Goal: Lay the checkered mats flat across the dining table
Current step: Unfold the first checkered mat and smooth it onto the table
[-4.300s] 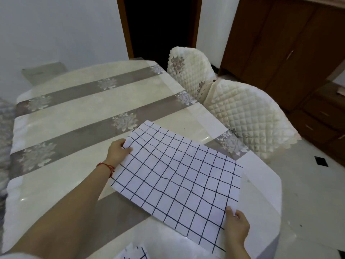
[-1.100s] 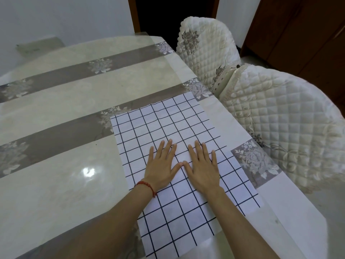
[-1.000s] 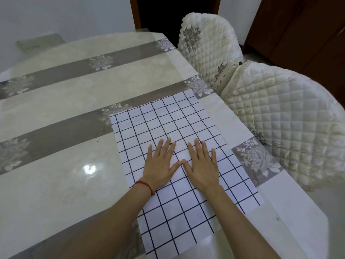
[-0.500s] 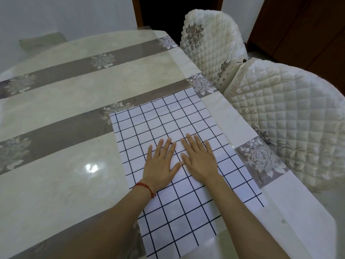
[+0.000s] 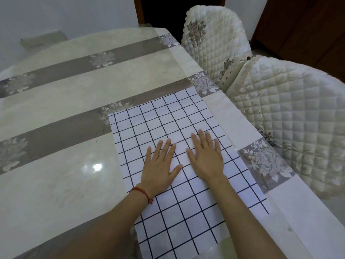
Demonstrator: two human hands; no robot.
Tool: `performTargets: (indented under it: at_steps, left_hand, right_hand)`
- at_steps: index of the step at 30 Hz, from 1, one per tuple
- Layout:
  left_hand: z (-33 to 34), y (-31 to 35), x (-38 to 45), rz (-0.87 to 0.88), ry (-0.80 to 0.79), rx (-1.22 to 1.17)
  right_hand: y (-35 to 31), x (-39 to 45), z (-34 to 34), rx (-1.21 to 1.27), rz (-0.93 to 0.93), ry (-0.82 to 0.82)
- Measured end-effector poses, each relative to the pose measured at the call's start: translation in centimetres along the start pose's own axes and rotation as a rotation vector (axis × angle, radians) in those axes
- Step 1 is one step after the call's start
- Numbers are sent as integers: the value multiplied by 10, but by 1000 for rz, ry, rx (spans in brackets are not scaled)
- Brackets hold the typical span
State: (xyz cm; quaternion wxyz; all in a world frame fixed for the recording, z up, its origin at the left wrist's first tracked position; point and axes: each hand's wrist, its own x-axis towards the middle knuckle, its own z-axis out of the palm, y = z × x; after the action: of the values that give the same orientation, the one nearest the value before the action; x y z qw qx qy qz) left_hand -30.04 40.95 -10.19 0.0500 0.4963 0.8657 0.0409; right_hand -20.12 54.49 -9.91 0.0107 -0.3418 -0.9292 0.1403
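Head view: a dining table (image 5: 56, 184) is seen under a glossy clear cover, cream with grey floral bands; a pale wall is behind it, a dark doorway at top, brown wooden cabinets at right. Two quilted cream chairs (image 5: 291, 116) are tucked against the table's right edge. One checkered mat (image 5: 155, 120) is counted, white with dark grid lines, laid flat near the table's right side. Two hands are pressed on it side by side, apart: left hand (image 5: 158, 171) and right hand (image 5: 207, 157), palms down, fingers extended and spread, nothing gripped. A red bracelet (image 5: 142, 192) is worn on the left wrist.
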Motion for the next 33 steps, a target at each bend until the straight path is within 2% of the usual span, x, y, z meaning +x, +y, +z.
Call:
performTargets:
  at_steps: [4, 8, 10, 12, 17, 19, 21, 23, 24, 26, 29, 33]
  left_hand:
    - [-4, 4, 18, -43, -92, -84]
    - [-12, -7, 67, 192, -126, -23]
    - [-17, -24, 93, 232, -137, -22]
    - [-19, -45, 111, 147, -99, -33]
    - [-21, -72, 127, -208, -66, -102]
    - [-24, -59, 130, -244, 1, -88]
    - [-26, -32, 134, -18, 60, -41]
    - [-23, 0, 139, 292, -38, -33]
    - [-20, 11, 143, 378, -110, -31]
    - [-15, 17, 155, 412, -152, -63]
    - [-13, 9, 179, 328, -112, -58]
    - [-14, -10, 192, -50, -70, -96]
  right_hand:
    - [4, 1, 1, 8, 60, 35]
    - [3, 0, 0, -3, 51, 30]
    - [5, 0, 0, 1, 48, 39]
    - [5, 1, 1, 3, 45, 40]
    - [5, 1, 2, 17, 39, 45]
    - [4, 0, 2, 22, 40, 59]
    - [3, 0, 3, 29, 44, 79]
    - [2, 1, 4, 29, 46, 97]
    - [2, 1, 5, 23, 45, 98]
    - [3, 2, 6, 17, 43, 98]
    - [4, 2, 5, 28, 42, 105]
    - [4, 1, 4, 36, 41, 85]
